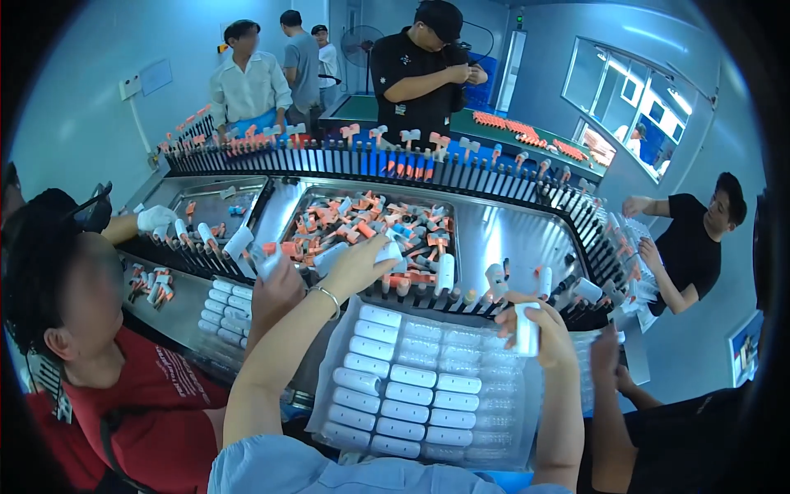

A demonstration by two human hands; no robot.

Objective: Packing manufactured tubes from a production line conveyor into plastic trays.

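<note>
My right hand (553,336) is closed round a white, rounded plastic casing (527,329), held upright above the right side of a clear blister tray (502,375). Stretched forward over the rack, my left hand (359,265) has its fingers curled at a white plastic piece (390,252), partly hidden by the fingers. Below my arms, the tray carries rows of white oval casings (406,410). Past my left hand is a metal bin (454,216) heaped with orange, grey and white small parts.
A curved rack of dark upright posts (395,165) carries orange and white parts round the steel table (506,222). At left, a person in red (164,395) works close by; another's arm (607,370) is at right. A second casing tray (226,309) lies left.
</note>
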